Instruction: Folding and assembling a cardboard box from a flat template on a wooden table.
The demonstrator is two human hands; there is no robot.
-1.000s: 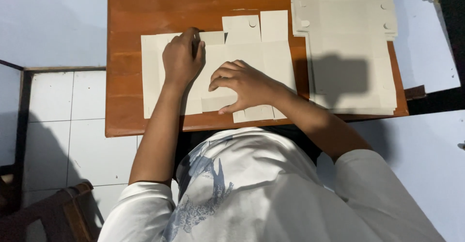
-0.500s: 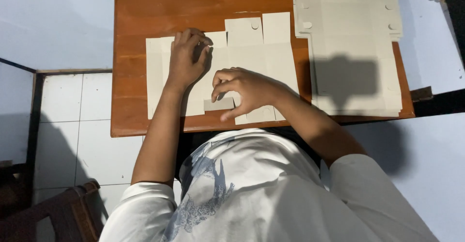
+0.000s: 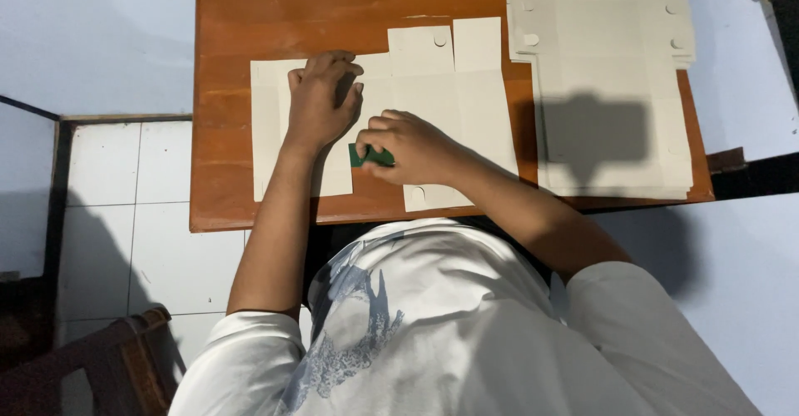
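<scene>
A flat cream die-cut cardboard sheet (image 3: 449, 83) lies spread on the orange-brown wooden table (image 3: 241, 42). My left hand (image 3: 320, 104) presses flat on the sheet's left part, fingers together and pointing away from me. My right hand (image 3: 412, 146) rests just beside it on the sheet's middle, curled around a small dark green flat tool (image 3: 366, 157) held against the cardboard. Only an edge of the tool shows between my fingers.
A stack of the same cream cardboard sheets (image 3: 607, 75) covers the table's right side. White floor tiles (image 3: 125, 208) lie to the left, with a dark wooden chair (image 3: 91, 366) at the bottom left. My white printed shirt (image 3: 433, 324) fills the foreground.
My right hand has drawn in toward my left hand, and the green tool now shows under its fingers. My left hand stays on the sheet, flatter than before.
</scene>
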